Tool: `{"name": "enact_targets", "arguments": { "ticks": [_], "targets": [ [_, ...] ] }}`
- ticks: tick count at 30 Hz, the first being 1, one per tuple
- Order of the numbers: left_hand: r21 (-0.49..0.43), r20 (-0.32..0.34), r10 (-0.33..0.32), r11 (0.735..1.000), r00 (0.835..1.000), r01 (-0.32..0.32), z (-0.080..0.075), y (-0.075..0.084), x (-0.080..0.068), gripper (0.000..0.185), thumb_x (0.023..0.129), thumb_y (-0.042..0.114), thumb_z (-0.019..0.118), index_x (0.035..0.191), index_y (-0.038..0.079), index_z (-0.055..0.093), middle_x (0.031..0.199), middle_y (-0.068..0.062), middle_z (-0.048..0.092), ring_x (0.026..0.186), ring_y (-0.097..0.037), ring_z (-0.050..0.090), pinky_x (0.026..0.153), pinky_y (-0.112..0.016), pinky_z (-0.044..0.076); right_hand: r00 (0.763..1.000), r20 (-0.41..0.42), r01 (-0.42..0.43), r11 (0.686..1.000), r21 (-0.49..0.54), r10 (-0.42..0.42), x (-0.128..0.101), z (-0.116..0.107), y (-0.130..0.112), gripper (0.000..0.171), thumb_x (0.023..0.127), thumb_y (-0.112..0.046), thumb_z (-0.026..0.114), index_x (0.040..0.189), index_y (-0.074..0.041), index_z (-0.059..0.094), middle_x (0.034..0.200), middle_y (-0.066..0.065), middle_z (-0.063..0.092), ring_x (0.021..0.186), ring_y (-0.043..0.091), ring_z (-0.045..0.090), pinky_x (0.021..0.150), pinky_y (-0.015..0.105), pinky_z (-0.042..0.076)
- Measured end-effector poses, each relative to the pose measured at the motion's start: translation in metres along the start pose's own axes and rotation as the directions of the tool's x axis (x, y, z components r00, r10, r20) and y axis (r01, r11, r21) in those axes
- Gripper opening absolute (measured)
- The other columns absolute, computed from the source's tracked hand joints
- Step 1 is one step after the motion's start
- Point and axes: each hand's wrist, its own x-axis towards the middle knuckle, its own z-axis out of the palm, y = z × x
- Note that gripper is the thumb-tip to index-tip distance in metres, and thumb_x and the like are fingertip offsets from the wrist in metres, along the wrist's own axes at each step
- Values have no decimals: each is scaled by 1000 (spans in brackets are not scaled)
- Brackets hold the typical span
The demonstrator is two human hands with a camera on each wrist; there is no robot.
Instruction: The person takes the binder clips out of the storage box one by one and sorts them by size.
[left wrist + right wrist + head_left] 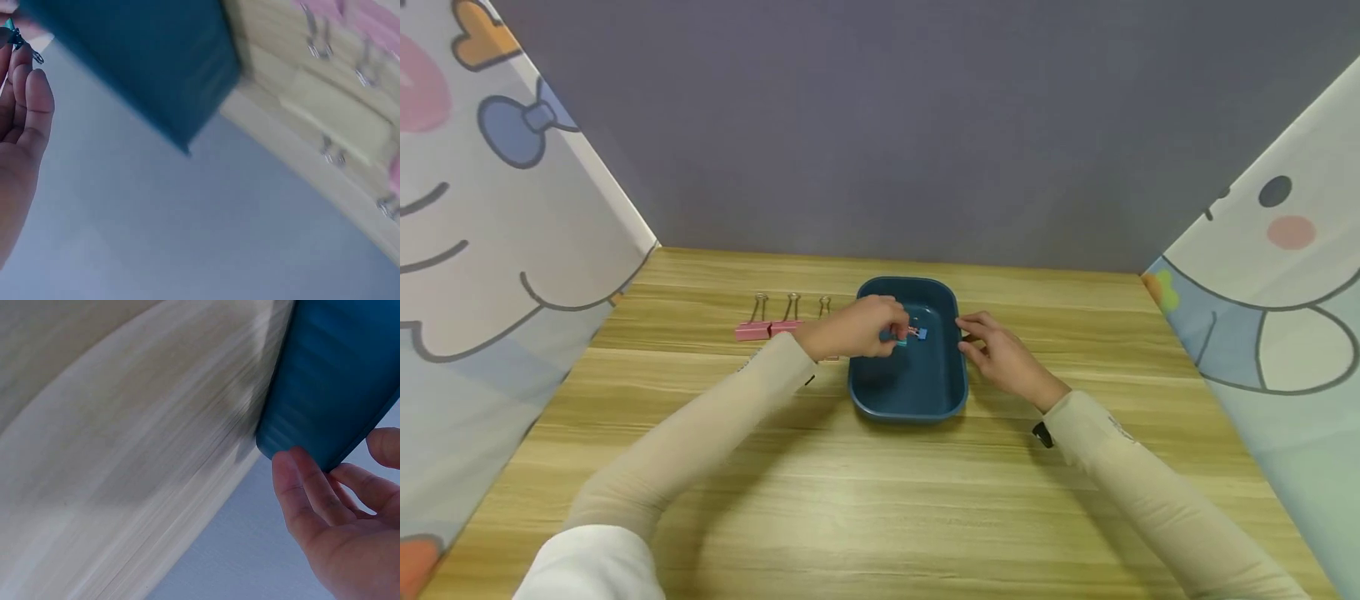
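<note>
A deep teal-blue bin (910, 392) stands on the table. Over its left part, my left hand (859, 325) pinches a small teal binder clip (15, 37) between thumb and fingers, with the clip's wire handle sticking out. Inside the bin, close to that hand, lie a small blue binder clip (922, 334) and a pinkish one (913, 331). My right hand (1000, 354) touches the bin's right side near the rim. In the right wrist view its extended fingers (319, 494) rest against the outer wall, the thumb near the edge.
Left of the bin, two large pink binder clips (752, 331) sit in a row, wire handles pointing away. The left wrist view shows a pale yellow binder clip (337, 115) beside them, behind my left hand in the head view. A grey wall (880, 133) rises behind the table.
</note>
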Motion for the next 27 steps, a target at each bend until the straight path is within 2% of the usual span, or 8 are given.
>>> {"name": "enact_targets", "arguments": {
  "ticks": [8, 12, 15, 17, 21, 27],
  "targets": [
    [-8, -102, 40, 999, 994, -41, -12, -10, -30, 7, 82, 3, 68, 85, 9, 66, 84, 0, 58, 78, -20, 53, 70, -27, 44, 1000, -11, 4, 1000, -21, -4, -1, 0, 0, 44, 96, -11, 55, 135, 7, 45, 130, 15, 46, 103, 28, 59, 77, 41, 51],
    [-6, -155, 41, 999, 987, -42, -13, -11, -42, 7, 82, 2, 68, 85, 8, 66, 85, -3, 60, 76, -16, 53, 80, -30, 45, 1000, -5, 5, 1000, -24, -5, -1, 1, 0, 45, 96, -12, 56, 136, 6, 45, 130, 15, 46, 103, 27, 59, 76, 41, 51],
    [-23, -188, 33, 999, 982, -38, -14, -12, -49, 7, 83, 2, 67, 85, 9, 66, 85, -3, 60, 76, -15, 52, 79, -33, 47, 1000, 0, 0, 1000, -21, 0, -3, 1, 0, 45, 96, -12, 55, 136, 6, 45, 130, 15, 46, 104, 27, 58, 76, 42, 51],
    [-29, -211, 38, 999, 977, -45, -15, -13, -54, 7, 83, 2, 66, 85, 8, 66, 85, -2, 60, 78, -16, 53, 72, -33, 49, 1000, 1, -2, 1000, -18, 2, -3, 2, 1, 45, 96, -12, 55, 136, 6, 45, 130, 15, 46, 104, 27, 58, 76, 42, 51],
    [-45, -256, 34, 998, 966, -46, -21, -17, -69, 10, 81, -1, 64, 84, 9, 67, 85, 2, 58, 79, -20, 56, 70, -33, 50, 1000, -2, 0, 1000, -16, 0, -3, 2, 1, 44, 96, -12, 55, 136, 6, 45, 130, 15, 46, 103, 26, 58, 76, 40, 51],
    [-49, -261, -11, 999, 965, -2, -25, -28, -94, 12, 79, -3, 63, 86, 6, 68, 85, 2, 60, 74, -17, 53, 71, -35, 49, 1000, -6, 10, 1000, -26, -10, -1, 1, 1, 44, 97, -12, 55, 135, 6, 45, 130, 15, 46, 103, 26, 59, 76, 39, 51]
  ]
}}
